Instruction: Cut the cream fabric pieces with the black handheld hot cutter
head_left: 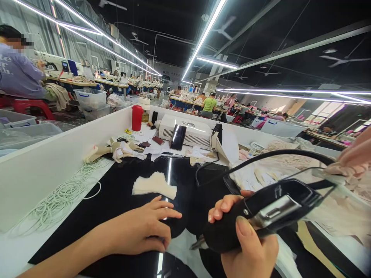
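Right hand (pixel 249 247), lower right of frame, grips a black handheld tool (pixel 261 216), long axis running lower left to upper right. Left hand (pixel 145 227), lower centre, lies flat and empty on black fabric (pixel 116 193); the nearer hand to the cream cut pieces (pixel 154 185) just above it.

Black handheld tool (pixel 261 216); black table mat (pixel 116 193); cream fabric pieces (pixel 154 184); red bottle (pixel 137 117); white machine box (pixel 188 131); white cord (pixel 63 197).
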`<state>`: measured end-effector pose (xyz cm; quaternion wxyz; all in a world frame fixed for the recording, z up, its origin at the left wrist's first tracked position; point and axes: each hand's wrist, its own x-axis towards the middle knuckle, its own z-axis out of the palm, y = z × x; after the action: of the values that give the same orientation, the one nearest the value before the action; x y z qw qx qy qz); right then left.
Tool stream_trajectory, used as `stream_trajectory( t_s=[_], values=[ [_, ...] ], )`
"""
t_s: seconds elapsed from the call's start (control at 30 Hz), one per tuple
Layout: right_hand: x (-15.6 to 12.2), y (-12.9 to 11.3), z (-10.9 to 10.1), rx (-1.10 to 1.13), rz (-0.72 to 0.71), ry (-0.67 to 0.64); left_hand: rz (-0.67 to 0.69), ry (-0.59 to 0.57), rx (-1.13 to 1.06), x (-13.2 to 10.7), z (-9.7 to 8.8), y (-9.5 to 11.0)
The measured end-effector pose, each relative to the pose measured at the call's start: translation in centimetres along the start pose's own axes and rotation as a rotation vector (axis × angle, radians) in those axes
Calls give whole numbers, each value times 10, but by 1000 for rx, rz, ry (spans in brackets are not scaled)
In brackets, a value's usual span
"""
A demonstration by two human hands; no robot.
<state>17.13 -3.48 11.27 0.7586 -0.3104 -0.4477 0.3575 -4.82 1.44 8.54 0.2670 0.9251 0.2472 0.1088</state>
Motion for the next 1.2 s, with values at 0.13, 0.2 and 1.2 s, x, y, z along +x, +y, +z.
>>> stream_trajectory(
  t_s=[0.13, 0.2, 1.2],
  values=[
    [5, 3, -10, -35, -39, -35, 43, 114, 83, -3, 2, -15],
    [6, 4, -13, -48, -35, -24, 54, 228, 194, -4, 6, -23],
    [-11, 11, 1, -39, 28, 50, -128, 72, -52, 12, 41, 28]
  ],
)
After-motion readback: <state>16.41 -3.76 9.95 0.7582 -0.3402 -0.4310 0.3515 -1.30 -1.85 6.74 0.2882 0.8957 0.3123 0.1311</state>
